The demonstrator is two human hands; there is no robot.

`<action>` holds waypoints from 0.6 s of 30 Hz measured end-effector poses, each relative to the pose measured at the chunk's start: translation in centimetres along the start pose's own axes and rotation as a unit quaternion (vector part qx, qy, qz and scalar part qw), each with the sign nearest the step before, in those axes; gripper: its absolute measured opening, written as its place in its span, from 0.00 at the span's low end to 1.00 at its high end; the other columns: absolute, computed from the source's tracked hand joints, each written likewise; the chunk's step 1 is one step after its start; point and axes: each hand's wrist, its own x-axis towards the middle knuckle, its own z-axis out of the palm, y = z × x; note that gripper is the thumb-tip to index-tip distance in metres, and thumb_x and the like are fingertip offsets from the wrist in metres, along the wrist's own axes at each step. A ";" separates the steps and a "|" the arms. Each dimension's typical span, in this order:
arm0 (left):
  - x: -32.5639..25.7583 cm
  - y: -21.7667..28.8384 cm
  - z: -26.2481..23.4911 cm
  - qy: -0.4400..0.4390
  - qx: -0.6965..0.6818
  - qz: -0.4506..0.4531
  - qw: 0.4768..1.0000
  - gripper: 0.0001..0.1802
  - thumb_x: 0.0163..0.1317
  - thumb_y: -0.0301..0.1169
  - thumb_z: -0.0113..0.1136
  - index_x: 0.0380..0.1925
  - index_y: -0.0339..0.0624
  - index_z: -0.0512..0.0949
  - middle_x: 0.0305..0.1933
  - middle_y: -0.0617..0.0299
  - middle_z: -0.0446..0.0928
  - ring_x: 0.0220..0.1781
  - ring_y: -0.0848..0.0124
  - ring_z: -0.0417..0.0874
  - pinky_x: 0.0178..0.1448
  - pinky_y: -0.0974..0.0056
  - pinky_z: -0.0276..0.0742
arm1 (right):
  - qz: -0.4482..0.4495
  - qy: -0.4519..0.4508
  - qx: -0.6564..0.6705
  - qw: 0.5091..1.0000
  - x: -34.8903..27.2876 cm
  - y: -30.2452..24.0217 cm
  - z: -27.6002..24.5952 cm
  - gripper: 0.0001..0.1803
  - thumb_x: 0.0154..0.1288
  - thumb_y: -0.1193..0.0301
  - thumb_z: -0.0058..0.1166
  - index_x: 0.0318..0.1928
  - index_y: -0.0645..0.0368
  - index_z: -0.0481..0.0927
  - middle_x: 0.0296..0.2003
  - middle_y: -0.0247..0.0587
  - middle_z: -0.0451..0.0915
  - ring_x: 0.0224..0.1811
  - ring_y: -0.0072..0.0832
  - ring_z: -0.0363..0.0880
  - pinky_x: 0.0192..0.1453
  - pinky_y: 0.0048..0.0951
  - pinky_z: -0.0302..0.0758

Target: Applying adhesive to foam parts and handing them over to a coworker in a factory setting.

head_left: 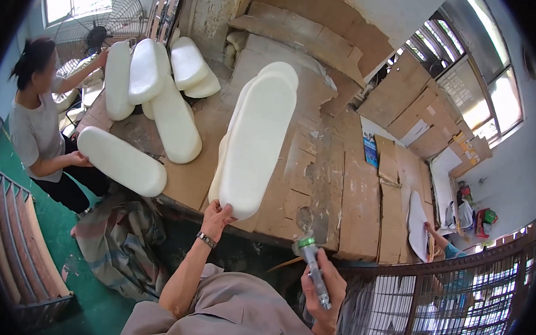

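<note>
My left hand (216,218) pinches the near end of a long white foam pad (260,136), rounded at both ends. This pad lies on top of other similar pads (221,168), whose edges show along its left side. In my right hand (327,288) is a silver air grinder (315,272) with a green collar, its round head tilted up toward the table edge. The head is slightly blurred, and it is apart from the pads. My right fingers wrap round the tool's body.
Cardboard covers the worktable (356,185). More white pads (172,122) lie piled at the left, where a co-worker (38,110) holds one pad (121,161). At the right, another person's hand (430,228) touches a flat white piece (418,223). A metal rack (415,318) stands near right; a fan (96,36) far left.
</note>
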 end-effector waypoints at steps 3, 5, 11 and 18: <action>0.1 -0.3 -0.3 -0.006 -0.014 0.002 1.000 0.18 0.73 0.34 0.60 0.55 0.36 0.69 0.52 0.56 0.81 0.50 0.66 0.86 0.51 0.57 0.88 | 0.072 0.059 0.017 0.995 -0.3 0.3 -0.3 0.26 0.66 0.76 0.61 0.63 0.72 0.75 0.41 0.48 0.84 0.38 0.25 0.83 0.44 0.25 0.79; 0.3 -0.6 -0.1 0.015 -0.006 -0.011 1.000 0.20 0.70 0.34 0.63 0.55 0.36 0.69 0.51 0.56 0.81 0.50 0.65 0.86 0.52 0.57 0.88 | 0.015 0.043 0.003 0.999 -0.6 0.6 -0.8 0.26 0.66 0.76 0.61 0.63 0.72 0.75 0.40 0.46 0.84 0.37 0.24 0.83 0.43 0.25 0.79; -1.3 0.5 1.1 0.028 -0.015 0.000 1.000 0.17 0.71 0.30 0.60 0.55 0.37 0.70 0.47 0.59 0.80 0.44 0.67 0.85 0.47 0.59 0.87 | 0.029 0.072 -0.043 0.996 -1.6 2.3 -2.1 0.30 0.59 0.77 0.62 0.64 0.68 0.74 0.36 0.51 0.81 0.33 0.40 0.81 0.40 0.32 0.78; -1.0 -0.6 0.0 0.009 -0.040 0.003 0.999 0.08 0.75 0.28 0.52 0.51 0.42 0.74 0.47 0.62 0.80 0.42 0.70 0.83 0.43 0.63 0.86 | -0.022 -0.008 0.032 0.999 -1.9 2.8 -3.2 0.32 0.61 0.81 0.59 0.67 0.66 0.72 0.39 0.50 0.83 0.37 0.34 0.83 0.45 0.29 0.79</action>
